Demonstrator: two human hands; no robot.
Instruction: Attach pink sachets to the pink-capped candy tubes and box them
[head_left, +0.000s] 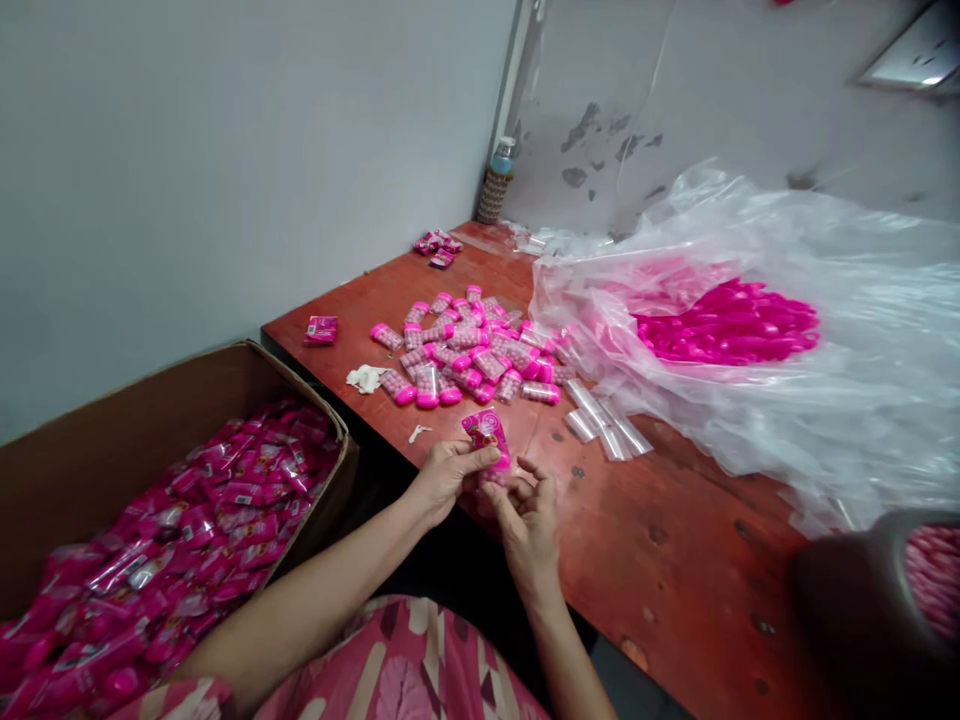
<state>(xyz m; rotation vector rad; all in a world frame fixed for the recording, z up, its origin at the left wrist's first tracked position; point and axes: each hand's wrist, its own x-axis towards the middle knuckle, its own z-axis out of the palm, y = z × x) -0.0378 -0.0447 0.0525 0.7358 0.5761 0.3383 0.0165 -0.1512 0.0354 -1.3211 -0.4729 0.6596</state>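
In front of my body, at the table's near edge, both hands meet at one spot. My left hand (448, 478) is closed, with thumb and fingers pinching a pink printed wrapper (486, 428). My right hand (529, 515) pinches the lower end of a small candy tube (493, 478) with pink balls inside, its middle fingers curled and partly apart. Wrapper and tube touch; how far one sits inside the other I cannot tell. Just beyond lies a heap of clear candy tubes (469, 335) with pink caps and pink balls.
A cardboard box (300, 375) of wrapped pink packs (202, 540) stands left of the red table (660, 590). On the table are clear empty tubes (611, 425), stacked wrappers (321, 330), and a large plastic bag (862, 400) of pink pieces. A dark bucket (847, 590) holds pink balls.
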